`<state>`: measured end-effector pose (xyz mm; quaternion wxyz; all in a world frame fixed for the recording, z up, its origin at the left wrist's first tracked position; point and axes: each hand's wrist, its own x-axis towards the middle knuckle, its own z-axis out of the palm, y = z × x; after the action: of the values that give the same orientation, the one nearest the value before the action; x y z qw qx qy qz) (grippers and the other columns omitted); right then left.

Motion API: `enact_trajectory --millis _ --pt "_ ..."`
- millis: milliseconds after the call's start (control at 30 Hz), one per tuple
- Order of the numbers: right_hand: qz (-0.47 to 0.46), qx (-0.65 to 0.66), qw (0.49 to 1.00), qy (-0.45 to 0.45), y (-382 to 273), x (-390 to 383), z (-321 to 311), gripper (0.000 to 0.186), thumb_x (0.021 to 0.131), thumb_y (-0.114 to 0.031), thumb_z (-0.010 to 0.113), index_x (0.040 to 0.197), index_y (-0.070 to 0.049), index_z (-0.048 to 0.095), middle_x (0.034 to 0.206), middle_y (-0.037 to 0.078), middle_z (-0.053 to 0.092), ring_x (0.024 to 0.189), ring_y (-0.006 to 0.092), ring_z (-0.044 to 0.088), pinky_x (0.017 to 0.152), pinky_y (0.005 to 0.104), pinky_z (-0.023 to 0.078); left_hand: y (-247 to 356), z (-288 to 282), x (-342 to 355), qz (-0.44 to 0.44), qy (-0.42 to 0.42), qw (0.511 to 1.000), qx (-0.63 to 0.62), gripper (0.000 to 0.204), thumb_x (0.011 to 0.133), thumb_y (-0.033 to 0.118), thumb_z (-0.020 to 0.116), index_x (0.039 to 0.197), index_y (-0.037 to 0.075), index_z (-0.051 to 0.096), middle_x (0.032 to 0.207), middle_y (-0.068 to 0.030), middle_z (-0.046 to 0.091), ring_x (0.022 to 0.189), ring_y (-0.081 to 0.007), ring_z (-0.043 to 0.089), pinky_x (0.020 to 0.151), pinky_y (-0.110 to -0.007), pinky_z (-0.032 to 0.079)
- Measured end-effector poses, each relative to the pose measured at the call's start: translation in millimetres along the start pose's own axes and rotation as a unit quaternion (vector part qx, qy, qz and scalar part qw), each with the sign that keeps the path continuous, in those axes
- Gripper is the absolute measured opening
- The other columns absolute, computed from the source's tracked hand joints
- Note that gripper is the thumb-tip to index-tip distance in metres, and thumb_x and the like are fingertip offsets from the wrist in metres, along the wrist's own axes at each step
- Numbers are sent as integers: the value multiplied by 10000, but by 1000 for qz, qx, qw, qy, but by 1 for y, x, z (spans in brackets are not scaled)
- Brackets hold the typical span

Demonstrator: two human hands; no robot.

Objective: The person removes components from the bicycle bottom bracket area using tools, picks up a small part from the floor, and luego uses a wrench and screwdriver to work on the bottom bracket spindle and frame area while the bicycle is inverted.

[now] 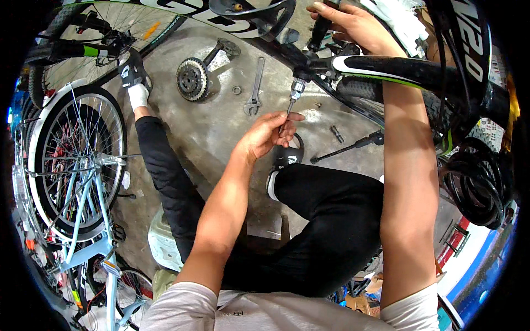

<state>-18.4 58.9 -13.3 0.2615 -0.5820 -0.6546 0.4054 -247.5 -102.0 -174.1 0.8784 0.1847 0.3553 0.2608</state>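
Note:
My left hand [269, 134] is closed, pinching a thin metal rod [290, 108]. That rod meets a silver ridged cylindrical fitting [298, 86] at the bottom bracket of a black bicycle frame [386, 67]. Reaching over the frame, my right hand [358, 27] has its fingers curled round a black bar [321, 28] that looks like a crank arm; the palm side is hidden. A chainring set [192, 80] with its crank and pedal lies on the floor. Beside it are a small metal ring [236, 90] and an adjustable wrench [256, 88].
A short dark bolt [337, 134] and the black kickstand [348, 147] are right of my left hand. A light-blue bicycle [83, 204] stands at the left. Coiled black cable [476, 182] hangs at the right. My feet flank the parts on the concrete floor [221, 132].

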Motion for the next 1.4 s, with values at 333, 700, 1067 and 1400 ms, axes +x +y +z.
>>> enact_trajectory --millis 333,700,1067,1400 --pt "155 38 987 6 -46 -14 2 401 909 -448 703 883 -48 684 715 -36 562 605 70 463 525 259 316 -32 37 14 146 346 806 458 281 991 279 528 885 70 682 679 -132 654 611 -302 630 592 -434 492" --pt "126 102 987 13 -38 -12 4 386 912 -425 708 923 -39 701 724 -36 570 614 70 461 533 251 323 15 9 -2 -22 25 999 15 307 1040 268 483 1042 14 656 723 -17 623 640 -121 582 609 -284 460" --pt "94 30 995 3 -12 -3 -2 431 906 -476 685 987 -54 702 856 -15 647 729 73 528 637 242 395 -15 64 9 83 394 717 569 217 927 213 514 948 113 706 818 -240 681 835 -458 659 750 -560 496" --pt "95 56 993 32 -13 -10 7 521 868 -521 702 1114 -63 725 994 -13 709 852 83 557 779 237 416 -24 -57 24 27 179 975 129 388 1032 378 480 1210 55 603 1008 -104 692 821 -195 660 737 -351 538"
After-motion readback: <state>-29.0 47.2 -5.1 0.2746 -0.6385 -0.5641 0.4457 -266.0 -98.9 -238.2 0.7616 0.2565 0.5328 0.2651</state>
